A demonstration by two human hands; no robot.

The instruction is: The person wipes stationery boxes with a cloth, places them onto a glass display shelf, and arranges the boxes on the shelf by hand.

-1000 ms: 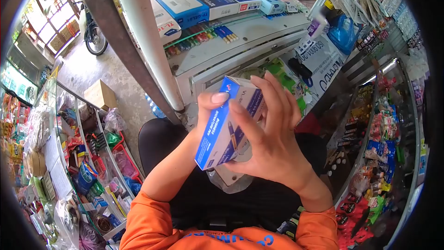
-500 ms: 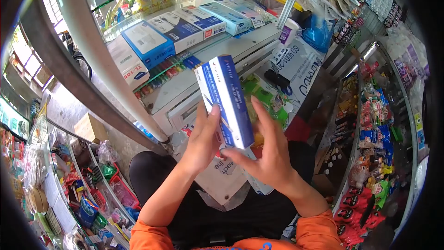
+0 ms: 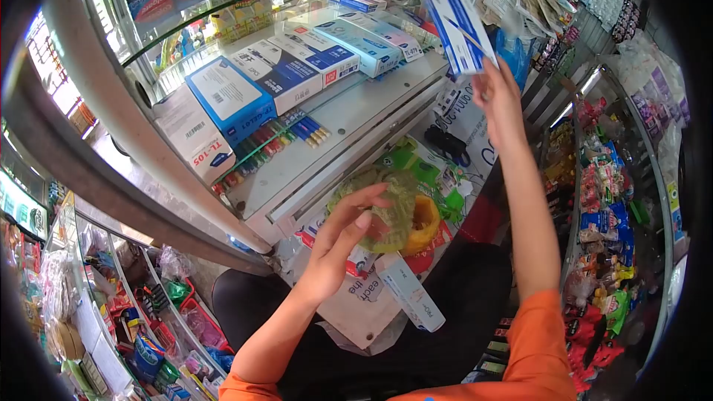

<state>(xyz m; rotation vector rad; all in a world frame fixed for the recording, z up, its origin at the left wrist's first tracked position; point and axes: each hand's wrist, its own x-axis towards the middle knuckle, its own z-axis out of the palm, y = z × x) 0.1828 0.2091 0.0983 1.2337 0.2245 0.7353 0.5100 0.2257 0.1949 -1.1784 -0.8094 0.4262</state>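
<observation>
My right hand is closed on the lower end of a blue and white pen box, held up at the upper right, near the end of the glass shelf. My left hand has its fingers apart and holds nothing, in front of a yellow-green plastic bag. Below that bag a light blue and white slim box lies slanted near my lap. On the shelf stands a row of boxes, among them a blue box and a white TL-105 box.
A white post and a dark curved bar rise at the left. Pens lie under the shelf's edge. Racks of packets flank the right side, and a black cable lies on a printed sheet.
My right hand has carried the pen box up and to the right, away from my left hand. My left hand has let go of it. The slim box below now shows fully.
</observation>
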